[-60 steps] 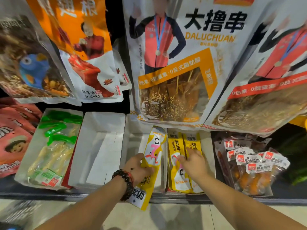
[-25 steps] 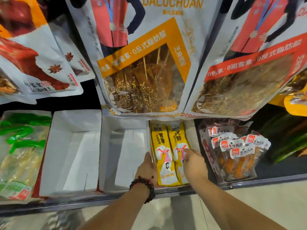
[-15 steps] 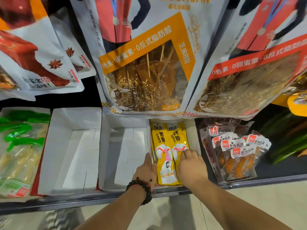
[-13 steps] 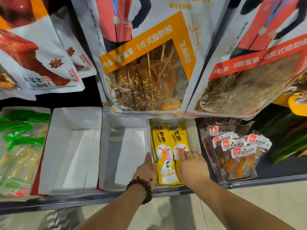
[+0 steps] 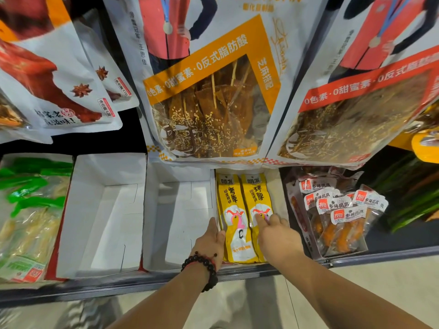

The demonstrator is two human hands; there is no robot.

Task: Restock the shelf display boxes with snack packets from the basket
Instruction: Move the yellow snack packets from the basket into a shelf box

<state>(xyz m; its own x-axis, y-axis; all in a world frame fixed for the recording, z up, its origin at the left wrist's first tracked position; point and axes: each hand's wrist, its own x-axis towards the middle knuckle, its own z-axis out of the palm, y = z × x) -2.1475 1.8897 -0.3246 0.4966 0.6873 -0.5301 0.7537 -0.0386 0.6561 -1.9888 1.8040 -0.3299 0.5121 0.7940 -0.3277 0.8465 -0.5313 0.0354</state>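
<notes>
Your left hand (image 5: 210, 241) rests flat, fingers straight, against the display box (image 5: 276, 186) wall. Your right hand (image 5: 276, 236) presses loose fingers on the yellow snack packets (image 5: 234, 210) inside. Beyond, large bags (image 5: 209, 96) hang.

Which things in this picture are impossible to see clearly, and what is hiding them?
- Basket: not in the head view at all.
- Lower end of the right yellow packet: covered by the right hand.
- Back wall of the yellow packets' box: hidden by the hanging bags.
- Small print on the packets: too small.
</notes>
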